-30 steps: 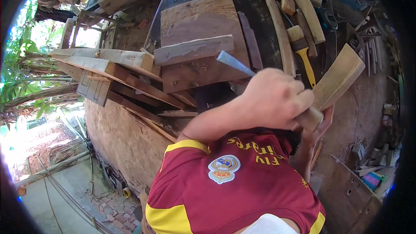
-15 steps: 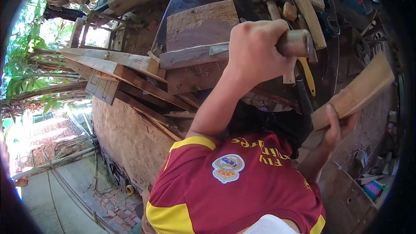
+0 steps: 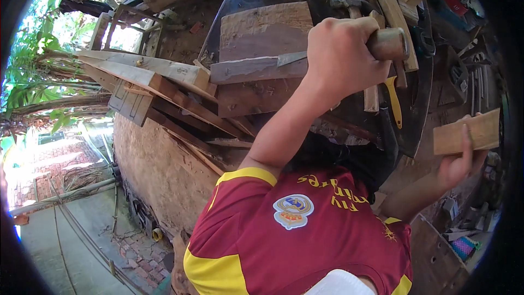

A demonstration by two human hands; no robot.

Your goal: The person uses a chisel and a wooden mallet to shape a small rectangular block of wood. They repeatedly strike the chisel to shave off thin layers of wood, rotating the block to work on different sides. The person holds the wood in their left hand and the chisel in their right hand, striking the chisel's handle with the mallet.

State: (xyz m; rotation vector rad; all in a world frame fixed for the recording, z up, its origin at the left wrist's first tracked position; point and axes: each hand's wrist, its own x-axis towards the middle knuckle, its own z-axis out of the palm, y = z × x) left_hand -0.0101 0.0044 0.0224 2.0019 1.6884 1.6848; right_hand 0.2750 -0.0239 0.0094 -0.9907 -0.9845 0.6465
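Watching remotely, I see the left hand [image 3: 339, 49] clenched round a chisel [image 3: 388, 44] at one o'clock, its blade [image 3: 293, 58] over a wooden strip [image 3: 240, 70] near twelve, probably gripped tight for steadiness; at three, the right hand [image 3: 454, 171] grasps a wooden block [image 3: 486, 130], fingers [image 3: 467, 141] spread for support.

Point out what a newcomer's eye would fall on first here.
Most likely the dark red shirt with yellow trim, which fills the lower middle of the view. Just above it, the left hand grips a brown-handled bladed tool, its blade pointing left. Toward the right edge, the right hand holds up a pale wooden block.
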